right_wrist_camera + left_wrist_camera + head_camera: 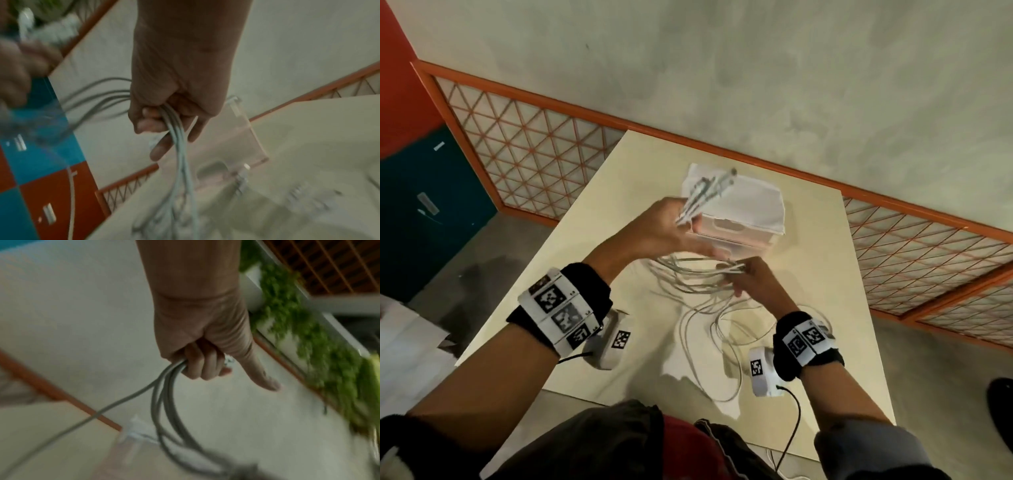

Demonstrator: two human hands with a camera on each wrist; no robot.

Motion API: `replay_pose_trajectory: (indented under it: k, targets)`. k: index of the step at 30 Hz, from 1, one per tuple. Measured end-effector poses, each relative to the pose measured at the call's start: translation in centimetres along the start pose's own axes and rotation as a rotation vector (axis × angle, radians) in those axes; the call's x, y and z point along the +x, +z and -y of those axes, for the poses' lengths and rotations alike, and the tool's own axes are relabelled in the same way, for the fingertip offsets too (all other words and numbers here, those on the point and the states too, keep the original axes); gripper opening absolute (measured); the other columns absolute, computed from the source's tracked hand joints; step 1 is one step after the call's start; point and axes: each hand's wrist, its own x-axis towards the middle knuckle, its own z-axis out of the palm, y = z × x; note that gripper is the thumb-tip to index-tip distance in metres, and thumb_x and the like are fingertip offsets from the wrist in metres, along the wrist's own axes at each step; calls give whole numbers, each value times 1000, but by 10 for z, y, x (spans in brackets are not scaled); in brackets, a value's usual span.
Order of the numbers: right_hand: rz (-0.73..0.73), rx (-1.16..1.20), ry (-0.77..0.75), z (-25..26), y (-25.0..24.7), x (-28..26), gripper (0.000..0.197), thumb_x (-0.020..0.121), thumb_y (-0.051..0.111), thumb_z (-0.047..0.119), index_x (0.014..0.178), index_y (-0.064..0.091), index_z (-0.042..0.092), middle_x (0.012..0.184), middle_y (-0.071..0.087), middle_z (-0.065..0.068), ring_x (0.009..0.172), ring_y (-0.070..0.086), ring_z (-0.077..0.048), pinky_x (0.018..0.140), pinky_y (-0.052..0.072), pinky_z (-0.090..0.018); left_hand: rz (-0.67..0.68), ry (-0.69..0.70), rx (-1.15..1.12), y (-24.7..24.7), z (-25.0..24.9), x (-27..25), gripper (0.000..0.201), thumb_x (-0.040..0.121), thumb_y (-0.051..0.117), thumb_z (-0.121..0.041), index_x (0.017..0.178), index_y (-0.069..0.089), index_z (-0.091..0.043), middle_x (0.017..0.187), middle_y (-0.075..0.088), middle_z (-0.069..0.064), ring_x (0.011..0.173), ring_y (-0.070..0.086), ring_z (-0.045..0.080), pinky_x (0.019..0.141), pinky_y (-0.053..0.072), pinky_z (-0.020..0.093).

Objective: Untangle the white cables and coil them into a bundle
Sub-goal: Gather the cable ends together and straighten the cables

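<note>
Several white cables [698, 270] stretch between both hands above the cream table [822, 260]. My left hand [671, 226] is raised over the table and grips one end of the bunch, with the plug ends [714, 186] sticking up past the fingers. In the left wrist view the fingers [202, 365] curl round the strands [164, 395]. My right hand [746, 277] holds the same bunch lower and to the right; its fingers [148, 121] close on the strands [176, 129]. Loose loops [709, 342] trail down onto the table in front of me.
A clear plastic box [739, 212] with white paper on top stands at the table's far side, just behind my hands. Orange lattice railings [524, 150] run past the table. A blue cabinet [424, 205] is at the left on the floor.
</note>
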Motion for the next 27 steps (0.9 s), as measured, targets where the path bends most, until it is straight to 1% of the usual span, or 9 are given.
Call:
replay_pose_trajectory:
  k: [3, 4, 7, 9, 12, 14, 18, 21, 27]
  targets:
    - [-8, -59, -74, 40, -20, -3, 18, 84, 61, 7, 69, 71, 1, 44, 52, -6, 32, 47, -9, 38, 38, -17, 107, -84, 104, 13, 19, -3, 81, 45, 91, -45, 115, 58, -23, 106, 66, -14, 95, 62, 0, 85, 49, 19]
    - [6, -107, -106, 54, -22, -4, 27, 83, 63, 7, 56, 66, 7, 38, 48, 2, 30, 44, -5, 38, 37, -17, 113, -90, 90, 19, 23, -3, 79, 48, 91, -41, 116, 57, -24, 106, 66, -14, 95, 61, -3, 86, 48, 16]
    - [21, -148, -188, 87, -27, -11, 43, 78, 67, 8, 42, 55, 29, 32, 45, 13, 32, 39, -2, 41, 33, -16, 44, -77, 110, 31, 28, 2, 24, 68, 84, -27, 75, 61, -30, 54, 56, -17, 48, 49, -7, 56, 39, 17]
    - [26, -90, -204, 93, -30, -13, 37, 76, 67, 7, 49, 59, 30, 35, 44, 13, 35, 37, -3, 42, 32, -17, -14, -68, 102, 28, 25, 4, 29, 80, 73, -25, 56, 57, -27, 39, 51, -12, 37, 44, -2, 49, 35, 20]
    - [23, 70, -193, 86, -32, -12, 25, 82, 67, 8, 60, 56, 9, 43, 41, 5, 37, 36, -7, 41, 33, -19, -171, -51, -75, 15, 14, 7, 29, 87, 65, -27, 64, 61, -10, 50, 55, 2, 40, 46, 8, 44, 36, 17]
    - [25, 140, -188, 72, -28, -10, 33, 84, 68, 14, 58, 48, 11, 46, 43, -5, 39, 40, -14, 44, 38, -21, -305, 20, -170, 6, 5, 8, 29, 89, 63, -26, 70, 63, -5, 49, 51, -5, 40, 41, 5, 43, 32, 15]
    - [71, 144, -65, 30, -15, -5, 39, 81, 73, 26, 57, 43, 16, 47, 48, -6, 41, 51, -19, 62, 48, -38, -557, 78, -357, -12, -11, 12, 34, 91, 60, -26, 58, 53, -22, 38, 40, -12, 35, 27, 1, 39, 20, 18]
    - [101, 82, -46, 4, -12, -6, 36, 79, 74, 28, 61, 46, 15, 50, 55, -1, 50, 61, -16, 62, 43, -31, -676, 34, -497, -23, -11, 12, 37, 91, 60, -30, 59, 44, -21, 39, 30, -11, 36, 20, 5, 41, 13, 25]
    - [133, 134, -60, -5, -18, -8, 24, 88, 66, 19, 69, 50, 18, 63, 57, -10, 68, 68, -18, 63, 47, -21, -776, -27, -531, -10, 1, 5, 37, 91, 60, -31, 58, 47, -20, 34, 30, -11, 33, 22, 3, 36, 19, 17]
